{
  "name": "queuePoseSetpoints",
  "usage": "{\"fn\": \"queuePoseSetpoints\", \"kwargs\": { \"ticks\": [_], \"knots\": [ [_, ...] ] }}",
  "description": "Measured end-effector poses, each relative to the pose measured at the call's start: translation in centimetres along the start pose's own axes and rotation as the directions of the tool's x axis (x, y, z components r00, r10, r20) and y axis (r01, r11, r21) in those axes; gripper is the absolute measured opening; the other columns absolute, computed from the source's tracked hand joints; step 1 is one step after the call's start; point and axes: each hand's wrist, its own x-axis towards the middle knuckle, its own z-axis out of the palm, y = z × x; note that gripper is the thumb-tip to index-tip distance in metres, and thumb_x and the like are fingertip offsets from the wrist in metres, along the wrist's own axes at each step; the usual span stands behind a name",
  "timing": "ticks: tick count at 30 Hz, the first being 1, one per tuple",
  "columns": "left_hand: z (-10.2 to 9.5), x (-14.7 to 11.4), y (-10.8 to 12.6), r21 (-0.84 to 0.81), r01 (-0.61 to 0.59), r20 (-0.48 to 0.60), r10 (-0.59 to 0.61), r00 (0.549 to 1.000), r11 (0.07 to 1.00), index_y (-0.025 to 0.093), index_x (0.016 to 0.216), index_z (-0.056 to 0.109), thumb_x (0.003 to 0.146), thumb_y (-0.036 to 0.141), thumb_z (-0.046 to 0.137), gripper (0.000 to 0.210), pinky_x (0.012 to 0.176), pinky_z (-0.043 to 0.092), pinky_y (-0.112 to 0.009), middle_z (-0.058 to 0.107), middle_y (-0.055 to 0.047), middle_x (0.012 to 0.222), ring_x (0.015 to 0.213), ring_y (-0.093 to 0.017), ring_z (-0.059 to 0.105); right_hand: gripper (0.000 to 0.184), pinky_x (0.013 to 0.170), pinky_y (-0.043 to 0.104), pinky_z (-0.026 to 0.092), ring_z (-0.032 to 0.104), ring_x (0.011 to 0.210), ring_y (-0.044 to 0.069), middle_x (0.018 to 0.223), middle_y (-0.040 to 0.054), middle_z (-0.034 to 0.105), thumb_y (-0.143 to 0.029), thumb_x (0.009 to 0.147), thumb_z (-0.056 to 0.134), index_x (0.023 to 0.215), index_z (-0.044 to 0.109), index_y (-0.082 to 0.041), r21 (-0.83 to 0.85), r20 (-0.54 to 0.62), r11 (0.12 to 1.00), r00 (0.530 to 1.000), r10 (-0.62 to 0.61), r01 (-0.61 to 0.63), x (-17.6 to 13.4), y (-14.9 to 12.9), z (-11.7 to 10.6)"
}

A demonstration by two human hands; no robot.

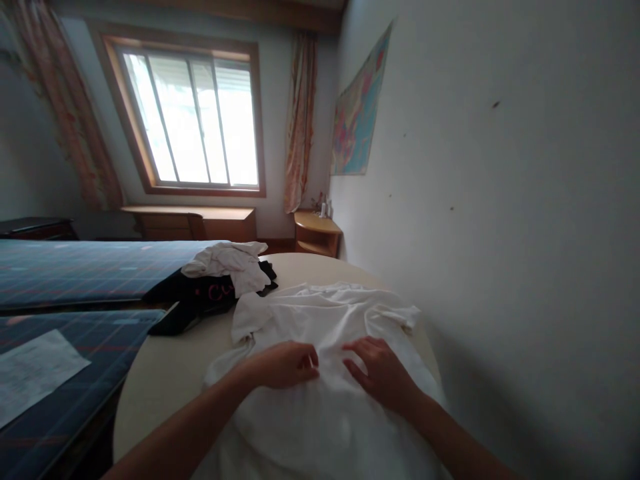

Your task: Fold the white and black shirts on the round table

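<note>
A white shirt (320, 320) lies spread on a round cream table (170, 373). My left hand (287, 365) rests on the shirt's middle with fingers curled, pinching a fold of the cloth. My right hand (383, 373) lies just to its right, fingers bent and pressing on the same fabric. Both forearms reach in from the bottom edge.
A pile of black and white clothes (220, 280) sits at the table's far left. Beds with blue plaid covers (75, 267) stand to the left, one with a white sheet of paper (35, 373). A white wall (500, 200) runs close on the right. Window and wooden desk are at the back.
</note>
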Motion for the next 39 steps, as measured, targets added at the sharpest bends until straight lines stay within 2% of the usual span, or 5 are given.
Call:
{"fn": "queuePoseSetpoints", "kwargs": {
  "ticks": [3, 9, 17, 23, 39],
  "knots": [
    [0.4, 1.1, -2.4, 0.26, 0.031, -0.366, 0.069, 0.928, 0.965, 0.022, 0.138, 0.05, 0.09, 0.038, 0.055, 0.051, 0.114, 0.031, -0.047, 0.042, -0.013, 0.152, 0.141, -0.031, 0.036, 0.053, 0.113, 0.05, 0.026, 0.038, 0.139, 0.03, 0.149, 0.0117, 0.047, -0.05, 0.094, 0.047, 0.14, 0.05, -0.022, -0.049, -0.013, 0.995, 0.996, 0.087, -0.088, 0.8, 1.7, 1.5],
    [2.9, -0.6, -4.4, 0.343, 0.298, -0.316, -0.189, 0.93, 0.891, 0.028, 0.153, 0.03, 0.095, 0.055, 0.039, 0.065, 0.112, 0.011, -0.069, 0.015, -0.012, 0.163, 0.148, -0.043, 0.005, 0.058, 0.111, 0.049, 0.029, 0.047, 0.13, 0.031, 0.14, 0.0132, 0.056, -0.055, 0.086, 0.057, 0.133, 0.057, -0.022, -0.062, 0.08, 0.99, 0.988, 0.132, -0.128, 0.0, 1.7, 2.0],
    [1.0, -3.8, -0.9, 0.378, 0.333, -0.211, -0.27, 0.939, 0.864, 0.022, 0.142, 0.048, 0.087, 0.057, 0.048, 0.065, 0.096, 0.044, -0.057, 0.054, -0.02, 0.139, 0.121, -0.043, 0.055, 0.032, 0.088, 0.039, 0.044, 0.068, 0.082, 0.023, 0.08, 0.0045, 0.072, -0.047, 0.091, 0.054, 0.109, 0.068, -0.023, -0.01, 0.084, 0.989, 0.985, 0.148, -0.148, 1.8, -0.2, -0.2],
    [-2.2, 2.2, -2.8, 0.399, 0.324, -0.535, -0.069, 0.842, 0.858, 0.017, 0.138, 0.049, 0.092, 0.039, 0.048, 0.051, 0.1, 0.043, -0.044, 0.056, -0.015, 0.136, 0.124, -0.033, 0.053, 0.044, 0.101, 0.04, 0.041, 0.056, 0.119, 0.029, 0.129, 0.0158, 0.062, -0.042, 0.093, 0.051, 0.127, 0.06, -0.015, -0.139, -0.011, 0.963, 0.973, 0.232, -0.232, 7.3, 2.7, 1.3],
    [-2.8, 12.1, -9.1, 0.316, 0.595, -0.658, -0.28, 0.698, 0.739, 0.005, 0.133, 0.055, 0.088, 0.042, 0.05, 0.059, 0.101, 0.027, -0.061, 0.051, -0.032, 0.135, 0.125, -0.045, 0.048, 0.076, 0.113, 0.065, 0.007, 0.006, 0.148, 0.039, 0.164, 0.0076, 0.012, -0.067, 0.093, 0.024, 0.156, 0.023, -0.024, -0.155, 0.264, 0.799, 0.755, 0.6, -0.581, 16.9, 7.9, 6.7]
  ]
}}
